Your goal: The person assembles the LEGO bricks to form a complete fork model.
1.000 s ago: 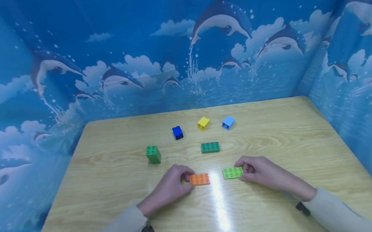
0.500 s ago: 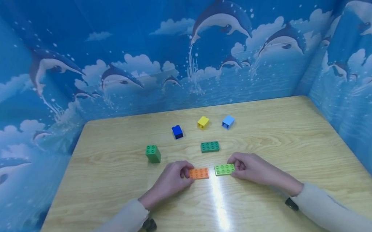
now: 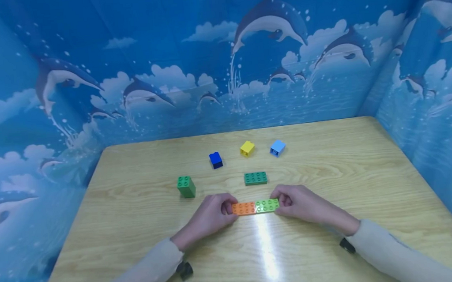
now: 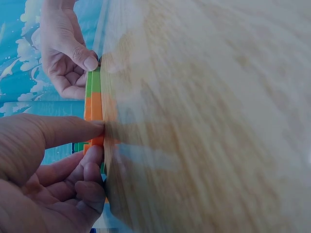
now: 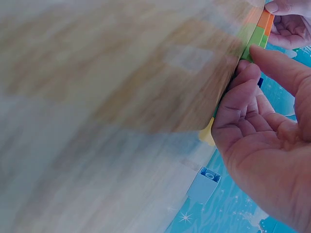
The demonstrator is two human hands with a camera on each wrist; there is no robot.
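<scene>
An orange building brick (image 3: pixel 243 208), flat with studs on top, lies end to end with a lime green brick (image 3: pixel 267 206) of the same shape on the table. My left hand (image 3: pixel 212 217) pinches the orange brick at its left end between thumb and fingers. At the far end of the row, my right hand (image 3: pixel 300 202) pinches the lime green brick the same way. The left wrist view shows the orange brick (image 4: pixel 95 110) low on the tabletop, its end meeting the lime green one. Just behind the pair lies a dark green flat brick (image 3: pixel 255 178).
A tall green brick (image 3: pixel 186 187) stands to the left. Farther back sit a dark blue brick (image 3: pixel 216 160), a yellow brick (image 3: pixel 247 148) and a light blue brick (image 3: pixel 277 148). A dolphin-print curtain (image 3: pixel 190 95) hangs beyond the wooden table (image 3: pixel 330 150).
My right hand has slid the lime green brick leftward until its end meets the orange brick. The left hand has shifted slightly away from me with the orange brick.
</scene>
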